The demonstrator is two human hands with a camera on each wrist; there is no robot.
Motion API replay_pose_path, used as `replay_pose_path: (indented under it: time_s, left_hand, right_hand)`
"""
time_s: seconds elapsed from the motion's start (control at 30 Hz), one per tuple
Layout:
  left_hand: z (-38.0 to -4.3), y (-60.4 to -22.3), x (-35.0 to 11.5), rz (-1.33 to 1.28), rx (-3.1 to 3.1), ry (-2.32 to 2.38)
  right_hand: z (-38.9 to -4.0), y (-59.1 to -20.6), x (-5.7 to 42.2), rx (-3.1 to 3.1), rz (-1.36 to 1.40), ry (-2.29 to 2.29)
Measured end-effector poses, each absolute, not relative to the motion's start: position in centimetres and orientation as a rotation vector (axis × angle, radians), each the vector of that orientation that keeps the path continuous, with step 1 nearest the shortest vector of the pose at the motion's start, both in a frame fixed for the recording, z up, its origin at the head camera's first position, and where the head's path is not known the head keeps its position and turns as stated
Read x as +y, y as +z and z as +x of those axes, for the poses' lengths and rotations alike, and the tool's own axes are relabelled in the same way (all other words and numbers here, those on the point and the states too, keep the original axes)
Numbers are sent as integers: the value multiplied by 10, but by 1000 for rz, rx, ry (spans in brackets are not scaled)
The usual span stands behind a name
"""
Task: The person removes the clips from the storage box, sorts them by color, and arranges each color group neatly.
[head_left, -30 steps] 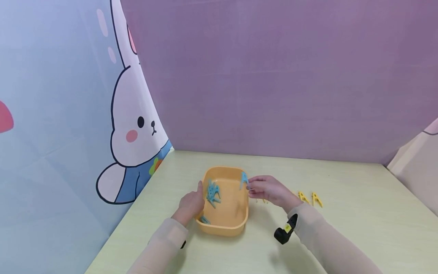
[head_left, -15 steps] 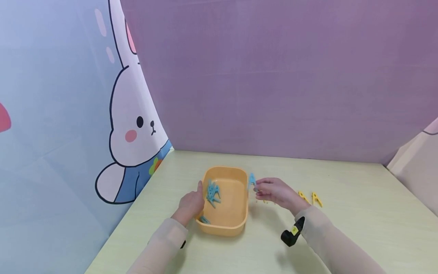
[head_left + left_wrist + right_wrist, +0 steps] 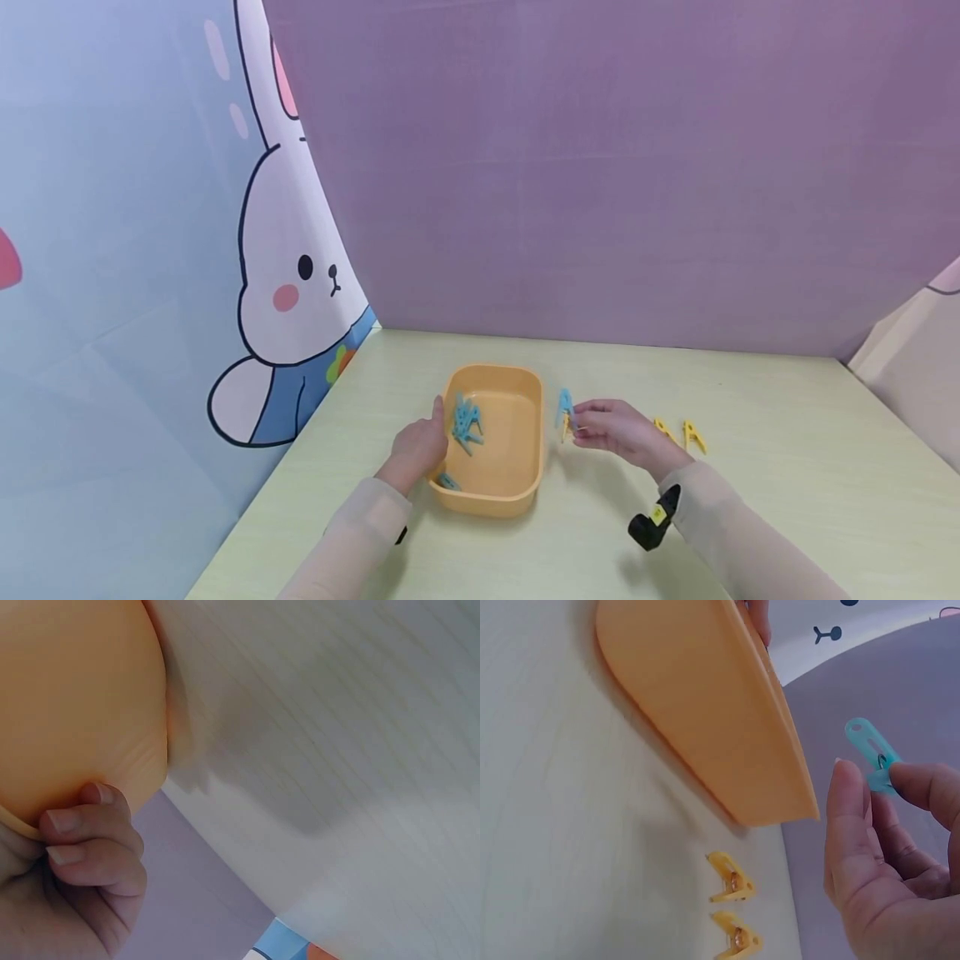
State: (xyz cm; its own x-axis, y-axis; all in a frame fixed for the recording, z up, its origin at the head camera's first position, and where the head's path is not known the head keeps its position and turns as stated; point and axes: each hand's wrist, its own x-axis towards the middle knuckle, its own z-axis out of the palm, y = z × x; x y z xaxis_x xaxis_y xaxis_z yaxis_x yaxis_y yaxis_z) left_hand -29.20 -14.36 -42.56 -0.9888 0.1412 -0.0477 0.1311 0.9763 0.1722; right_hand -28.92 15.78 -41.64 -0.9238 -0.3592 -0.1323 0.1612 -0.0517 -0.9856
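Note:
My left hand (image 3: 422, 443) grips the left rim of the light orange plastic tub (image 3: 504, 458), fingers against its outer wall in the left wrist view. Inside, several blue clothespins (image 3: 467, 421) lie piled at the left, and another blue clothespin (image 3: 448, 482) rests in the near left corner. Right of the tub, my right hand (image 3: 618, 429) pinches a blue clothespin (image 3: 870, 746) between thumb and fingers, held above the table. A yellow clothespin (image 3: 566, 428) shows just below it in the head view.
Two yellow clothespins (image 3: 694, 437) lie on the pale wooden table (image 3: 810, 467) beyond my right hand. At the table's back edge hangs a purple cloth (image 3: 600, 183). A blue cloth with a rabbit picture (image 3: 300, 275) borders the left side.
My right hand has moved right with the blue clothespin, from over the tub's right rim to beside the tub, and slightly lower. My left hand has stayed on the rim.

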Motion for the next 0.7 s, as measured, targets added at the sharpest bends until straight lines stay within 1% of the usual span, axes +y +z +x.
replay_pose_path:
  time_s: [0.37,0.7]
  left_hand:
    - [-292,-424,-145,215,3064,301]
    - [-293,-420,-145,211,3069,326]
  right_hand:
    - [-282,-433,170,1842,-172,-2031]
    - [-282,-437,172,1840,-143,-2027]
